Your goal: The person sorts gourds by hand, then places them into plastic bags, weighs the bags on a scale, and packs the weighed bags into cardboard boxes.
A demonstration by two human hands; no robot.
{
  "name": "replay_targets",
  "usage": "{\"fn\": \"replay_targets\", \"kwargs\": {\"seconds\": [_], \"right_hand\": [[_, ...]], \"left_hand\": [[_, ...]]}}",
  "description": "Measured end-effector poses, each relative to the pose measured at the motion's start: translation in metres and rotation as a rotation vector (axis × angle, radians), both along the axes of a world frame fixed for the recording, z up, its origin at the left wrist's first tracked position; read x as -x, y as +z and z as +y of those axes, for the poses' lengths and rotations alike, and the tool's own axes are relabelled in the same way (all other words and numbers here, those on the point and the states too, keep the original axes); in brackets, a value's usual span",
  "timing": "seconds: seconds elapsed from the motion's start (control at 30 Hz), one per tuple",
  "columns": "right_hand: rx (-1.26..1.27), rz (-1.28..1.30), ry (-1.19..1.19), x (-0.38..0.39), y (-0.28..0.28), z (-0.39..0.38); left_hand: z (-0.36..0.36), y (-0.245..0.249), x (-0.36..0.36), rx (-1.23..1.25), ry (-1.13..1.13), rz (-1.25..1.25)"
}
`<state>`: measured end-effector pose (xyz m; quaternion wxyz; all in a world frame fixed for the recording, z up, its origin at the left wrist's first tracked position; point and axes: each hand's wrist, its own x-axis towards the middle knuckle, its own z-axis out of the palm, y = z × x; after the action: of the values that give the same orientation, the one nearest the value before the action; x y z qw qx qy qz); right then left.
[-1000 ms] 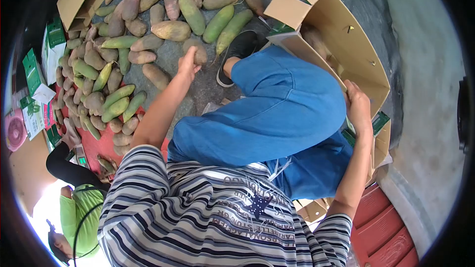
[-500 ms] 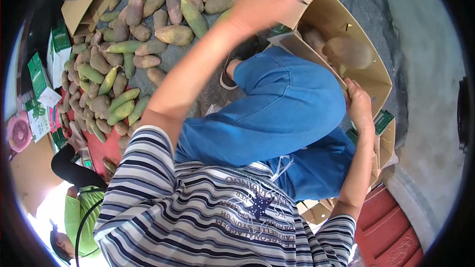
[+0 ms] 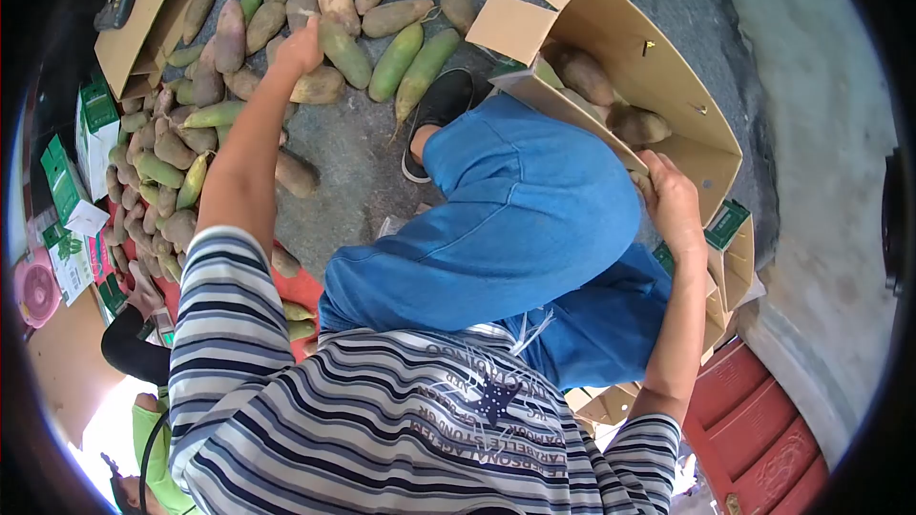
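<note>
Tubers (image 3: 584,73) in one box (image 3: 668,48), perhaps three

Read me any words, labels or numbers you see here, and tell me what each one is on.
Nothing reads clearly.
Striped shirt: several rows of print, upside down and warped, illegible.
Green cartons: markings too small.
Green label below the cardboard box: blurred.

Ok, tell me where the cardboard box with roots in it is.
Head view, upper right: the cardboard box sits open on the grey floor, right of the black shoe, its near edge gripped by the right hand, brownish roots inside.
</note>
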<state>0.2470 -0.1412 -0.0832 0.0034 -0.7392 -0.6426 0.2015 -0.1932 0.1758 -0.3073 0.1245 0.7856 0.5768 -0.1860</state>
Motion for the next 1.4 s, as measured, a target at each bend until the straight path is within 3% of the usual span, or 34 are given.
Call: {"fn": "replay_targets", "kwargs": {"seconds": [0.07,0.17,0.23,0.37,0.5,0.6,0.7,0.8,0.97,1.03,1.13,1.23,1.3,1.33,1.4], "right_hand": [[0.005,-0.007,0.006,0.000,0.001,0.001],[-0.004,-0.005,0.014,-0.001,0.000,-0.001],[-0.007,-0.017,0.020,-0.002,-0.002,-0.001],[-0.002,-0.041,0.024,-0.002,0.000,-0.001],[-0.024,-0.029,0.051,-0.005,-0.001,-0.003],[0.000,-0.035,0.029,-0.005,-0.003,-0.003],[-0.010,-0.044,0.027,-0.009,-0.008,-0.006],[-0.042,-0.067,0.039,-0.011,-0.013,-0.008],[0.021,-0.108,0.028,-0.010,-0.014,-0.007],[0.019,-0.104,0.020,-0.010,-0.016,-0.009],[-0.038,-0.127,0.056,-0.014,-0.022,-0.011],[-0.042,-0.111,0.060,-0.014,-0.021,-0.010],[-0.057,-0.096,0.070,-0.016,-0.023,-0.011],[-0.064,-0.089,0.075,-0.017,-0.024,-0.012],[-0.047,-0.068,0.069,-0.014,-0.018,-0.010]], "left_hand": [[-0.009,0.009,-0.015,-0.056,0.046,0.029],[-0.013,0.012,-0.018,-0.090,0.139,-0.130],[0.002,-0.021,-0.003,-0.130,0.175,-0.265],[0.003,-0.016,-0.012,-0.226,0.208,-0.372],[0.042,-0.073,0.014,-0.069,0.114,-0.399],[0.028,-0.031,-0.003,-0.019,0.194,-0.370],[0.017,-0.022,-0.008,-0.196,0.214,-0.390],[-0.005,-0.013,-0.002,-0.221,0.148,-0.399],[-0.066,-0.004,0.019,-0.089,0.155,-0.660],[-0.102,0.013,0.010,-0.122,0.201,-0.655],[-0.143,0.013,0.001,-0.345,0.084,-0.608],[-0.141,0.049,-0.010,-0.461,0.111,-0.766],[-0.141,0.101,-0.034,-0.414,0.305,-1.020],[-0.138,0.127,-0.043,-0.548,0.237,-0.983],[-0.133,0.171,-0.064,-0.535,0.243,-1.380]]}}
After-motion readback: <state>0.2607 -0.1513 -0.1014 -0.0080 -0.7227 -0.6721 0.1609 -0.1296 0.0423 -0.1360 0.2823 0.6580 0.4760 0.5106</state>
